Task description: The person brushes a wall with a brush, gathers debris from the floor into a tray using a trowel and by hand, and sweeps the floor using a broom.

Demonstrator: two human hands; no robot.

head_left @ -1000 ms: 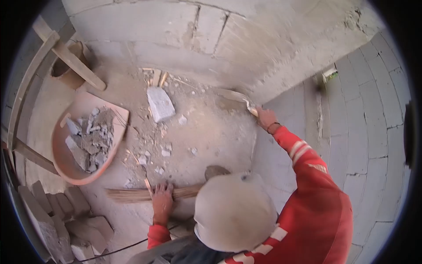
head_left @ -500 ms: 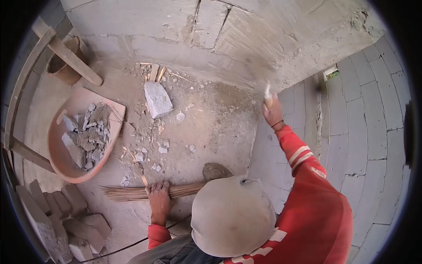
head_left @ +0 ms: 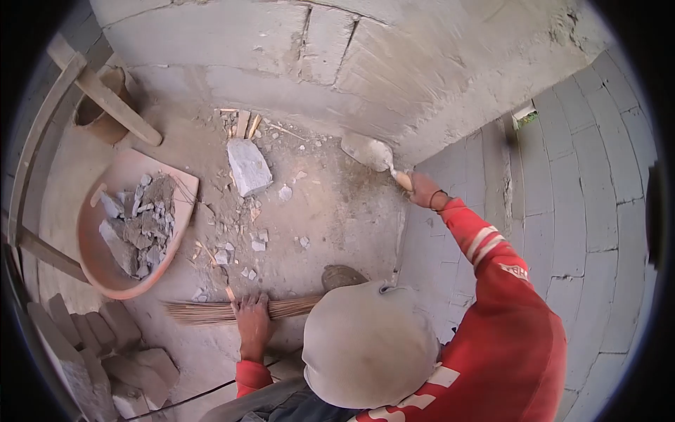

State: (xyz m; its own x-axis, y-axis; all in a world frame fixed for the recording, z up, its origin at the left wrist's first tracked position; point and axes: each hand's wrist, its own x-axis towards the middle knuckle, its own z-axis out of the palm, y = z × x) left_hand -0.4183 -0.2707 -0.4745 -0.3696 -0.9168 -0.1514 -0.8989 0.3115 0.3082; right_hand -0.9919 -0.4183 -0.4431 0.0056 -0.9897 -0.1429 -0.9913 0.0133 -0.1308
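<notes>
My right hand (head_left: 425,191) is closed around the wooden handle of a trowel (head_left: 368,152). The trowel's mortar-smeared blade lies low at the foot of the plastered wall (head_left: 408,77), near the corner. Down on the floor, my left hand (head_left: 253,320) is over a stick broom (head_left: 204,312), its fingers lying across the bundle of thin sticks. The far end of the broom is hidden under the pale cap (head_left: 373,344) on the head.
A reddish basin (head_left: 105,271) holds grey rubble at the left. A block chunk (head_left: 249,167) and small fragments lie on the floor (head_left: 316,232). Stacked blocks (head_left: 144,369), a wooden frame (head_left: 116,105) and a bucket (head_left: 105,116) stand left. A grey block wall (head_left: 562,211) rises right.
My right hand has come down and left with the trowel, from a blurred swing near the wall to its base. My left hand stays on the broom.
</notes>
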